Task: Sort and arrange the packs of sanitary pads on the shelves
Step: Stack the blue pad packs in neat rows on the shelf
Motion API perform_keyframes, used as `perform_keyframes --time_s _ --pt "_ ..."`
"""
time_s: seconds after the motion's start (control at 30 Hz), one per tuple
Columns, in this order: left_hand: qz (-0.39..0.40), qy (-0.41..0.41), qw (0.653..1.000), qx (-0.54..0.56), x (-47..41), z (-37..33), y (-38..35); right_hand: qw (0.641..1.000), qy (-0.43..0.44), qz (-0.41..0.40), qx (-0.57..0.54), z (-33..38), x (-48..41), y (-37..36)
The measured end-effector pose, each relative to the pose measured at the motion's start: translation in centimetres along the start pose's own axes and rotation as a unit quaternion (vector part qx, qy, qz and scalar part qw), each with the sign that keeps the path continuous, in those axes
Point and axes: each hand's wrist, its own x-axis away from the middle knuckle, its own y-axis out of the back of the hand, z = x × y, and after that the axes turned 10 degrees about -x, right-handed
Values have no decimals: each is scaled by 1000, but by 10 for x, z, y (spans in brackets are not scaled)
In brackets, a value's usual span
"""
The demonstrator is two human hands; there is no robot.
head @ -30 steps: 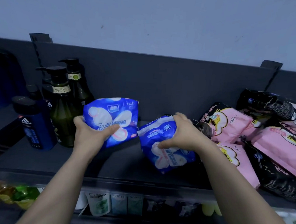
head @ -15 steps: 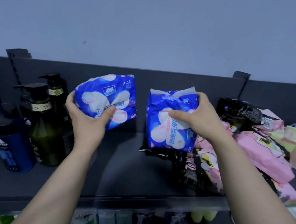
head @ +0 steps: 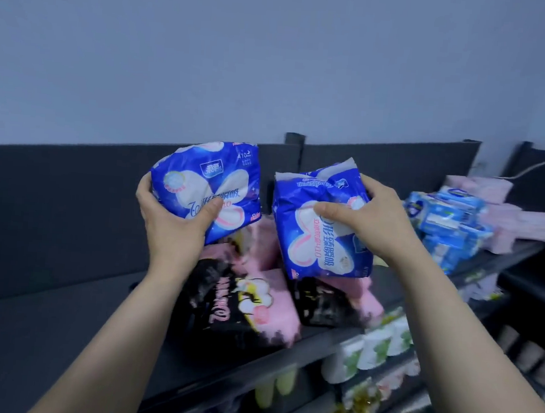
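dark shelf [head: 63, 320] boards run across the bottom of the view, with pale bottles [head: 374, 345] on the tier beneath the front edge. over the shelf both forearms reach up. the left hand [head: 173, 218] grips a blue pack [head: 211, 182], its fingers [head: 213, 203] curled round the pack's left edge and the thumb pressed on the printed face. the right hand [head: 370, 223] holds a second blue pack [head: 320, 242] of the same print, wrapped over its upper right corner with the thumb across the front. both packs hang in the air, just apart, above a loose heap of pink and black packs [head: 251, 305] lying on the shelf. further right sits a stack of light blue packs [head: 447, 225], then pale pink packs [head: 521, 220] near the back panel [head: 55, 197], with the grey wall [head: 275, 61] behind. the pair looks ready to be placed together. the second pack's print runs sideways, so turning it to match the first before setting down would help. the bare stretch left of the heap seems a likely spot. soft wrapping dents easily, so a light grip suits, and standing them against the back panel should stop them sliding.
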Motion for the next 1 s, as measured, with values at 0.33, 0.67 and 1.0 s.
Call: perform_keyframes --time_s 0.33,0.67,1.0 --pt "126 -24 989 69 91 -60 -205 991 -52 -120 38 -52 25 204" --pt "240 -5 964 113 223 -109 -393 959 -113 -230 116 -100 76 398" --pt "363 6 923 129 319 -142 -548 910 -124 -348 190 -143 109 542"
